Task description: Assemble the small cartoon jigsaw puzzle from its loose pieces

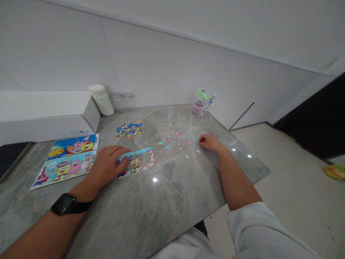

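Note:
My left hand [107,163] rests with fingers stretched out over the left end of a partly assembled cartoon jigsaw puzzle [149,166], whose border is joined and whose inside shows grey gaps. To the right, my right hand [208,141] has its fingertips pinched together at the tabletop around a small pinkish puzzle piece [197,141]. Several loose puzzle pieces [180,148] are scattered between the two hands. Left of my left hand lie two cartoon picture sheets [72,163], one above the other.
A heap of blue and yellow puzzle pieces [130,130] lies behind the puzzle. Along the wall stand a white box [45,124], a white bottle [101,100], clear glasses [128,102] and a plastic bag [202,103]. The grey table [183,190] ends at the right, above the floor.

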A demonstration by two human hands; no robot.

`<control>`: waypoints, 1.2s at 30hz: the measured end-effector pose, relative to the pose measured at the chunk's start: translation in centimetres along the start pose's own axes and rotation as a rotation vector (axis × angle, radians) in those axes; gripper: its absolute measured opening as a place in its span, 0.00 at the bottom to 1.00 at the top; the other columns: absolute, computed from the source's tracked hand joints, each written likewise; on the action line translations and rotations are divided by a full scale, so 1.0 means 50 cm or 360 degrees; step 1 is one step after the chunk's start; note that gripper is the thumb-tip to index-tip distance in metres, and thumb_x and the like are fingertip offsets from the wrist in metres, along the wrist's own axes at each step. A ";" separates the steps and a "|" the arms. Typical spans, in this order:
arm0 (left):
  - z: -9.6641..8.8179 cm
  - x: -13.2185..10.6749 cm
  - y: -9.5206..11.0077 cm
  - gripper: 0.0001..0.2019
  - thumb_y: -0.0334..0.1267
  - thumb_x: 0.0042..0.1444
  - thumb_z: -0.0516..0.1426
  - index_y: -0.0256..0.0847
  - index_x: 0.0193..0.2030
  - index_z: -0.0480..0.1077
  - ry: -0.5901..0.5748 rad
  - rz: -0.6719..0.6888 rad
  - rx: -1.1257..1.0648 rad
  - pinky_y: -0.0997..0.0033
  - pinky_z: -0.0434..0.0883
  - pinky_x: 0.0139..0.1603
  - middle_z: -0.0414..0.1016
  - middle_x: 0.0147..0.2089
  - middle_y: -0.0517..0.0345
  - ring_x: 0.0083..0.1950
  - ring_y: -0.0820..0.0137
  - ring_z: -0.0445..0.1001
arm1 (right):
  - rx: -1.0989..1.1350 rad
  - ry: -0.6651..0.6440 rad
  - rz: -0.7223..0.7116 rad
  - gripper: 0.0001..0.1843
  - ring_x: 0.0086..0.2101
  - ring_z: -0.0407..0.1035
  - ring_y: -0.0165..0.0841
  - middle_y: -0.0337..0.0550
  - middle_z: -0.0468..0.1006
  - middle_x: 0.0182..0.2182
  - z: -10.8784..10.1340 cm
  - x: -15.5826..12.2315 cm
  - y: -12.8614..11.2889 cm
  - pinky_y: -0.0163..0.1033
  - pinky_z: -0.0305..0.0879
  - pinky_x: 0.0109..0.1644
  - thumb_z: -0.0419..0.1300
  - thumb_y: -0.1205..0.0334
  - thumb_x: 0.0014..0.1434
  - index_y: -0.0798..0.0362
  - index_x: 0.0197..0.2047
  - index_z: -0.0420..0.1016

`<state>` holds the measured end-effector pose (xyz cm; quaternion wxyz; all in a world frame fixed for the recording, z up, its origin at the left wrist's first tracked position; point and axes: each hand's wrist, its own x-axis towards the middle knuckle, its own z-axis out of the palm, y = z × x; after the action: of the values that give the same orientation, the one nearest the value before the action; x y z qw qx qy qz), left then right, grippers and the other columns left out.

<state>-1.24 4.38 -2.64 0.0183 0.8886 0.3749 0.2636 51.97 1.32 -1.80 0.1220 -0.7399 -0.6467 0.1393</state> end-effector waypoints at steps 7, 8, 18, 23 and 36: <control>0.002 -0.002 0.000 0.14 0.43 0.70 0.52 0.44 0.53 0.76 0.0045 0.0017 0.0000 0.52 0.69 0.58 0.82 0.52 0.51 0.54 0.56 0.78 | 0.0390 0.0109 -0.0254 0.07 0.33 0.72 0.32 0.42 0.81 0.33 -0.043 0.004 -0.109 0.36 0.65 0.37 0.63 0.59 0.61 0.53 0.40 0.78; 0.002 -0.002 0.000 0.14 0.41 0.70 0.52 0.44 0.55 0.76 0.0040 0.0003 0.0001 0.52 0.69 0.58 0.82 0.53 0.50 0.55 0.56 0.78 | 0.0421 0.0104 -0.0363 0.08 0.31 0.71 0.32 0.41 0.80 0.32 -0.051 0.005 -0.144 0.36 0.64 0.36 0.63 0.58 0.61 0.52 0.40 0.78; -0.012 -0.001 0.017 0.12 0.43 0.70 0.57 0.44 0.54 0.76 0.0062 -0.0063 -0.0084 0.52 0.70 0.58 0.81 0.52 0.50 0.54 0.57 0.77 | 0.0793 -0.0050 -0.1356 0.04 0.38 0.72 0.33 0.42 0.80 0.38 -0.053 0.030 -0.536 0.38 0.68 0.44 0.62 0.62 0.61 0.51 0.37 0.79; -0.018 0.002 0.027 0.10 0.45 0.68 0.60 0.44 0.50 0.75 0.0198 -0.0157 -0.0228 0.54 0.71 0.59 0.81 0.49 0.52 0.54 0.59 0.77 | 0.1194 -0.0233 -0.1221 0.08 0.34 0.70 0.32 0.40 0.79 0.34 0.070 0.041 -0.591 0.38 0.66 0.41 0.65 0.56 0.62 0.51 0.39 0.81; -0.028 0.012 0.049 0.10 0.45 0.69 0.57 0.43 0.40 0.72 0.0337 -0.0411 -0.0634 0.59 0.72 0.51 0.78 0.40 0.54 0.45 0.63 0.76 | 0.1426 -0.0403 -0.1024 0.12 0.31 0.68 0.31 0.38 0.78 0.30 0.184 0.032 -0.591 0.38 0.64 0.39 0.67 0.51 0.59 0.51 0.38 0.80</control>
<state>0.05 2.79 -0.58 0.1871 0.7797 0.4258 0.4192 21.53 6.84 0.21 0.3818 -0.3591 -0.7269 0.4437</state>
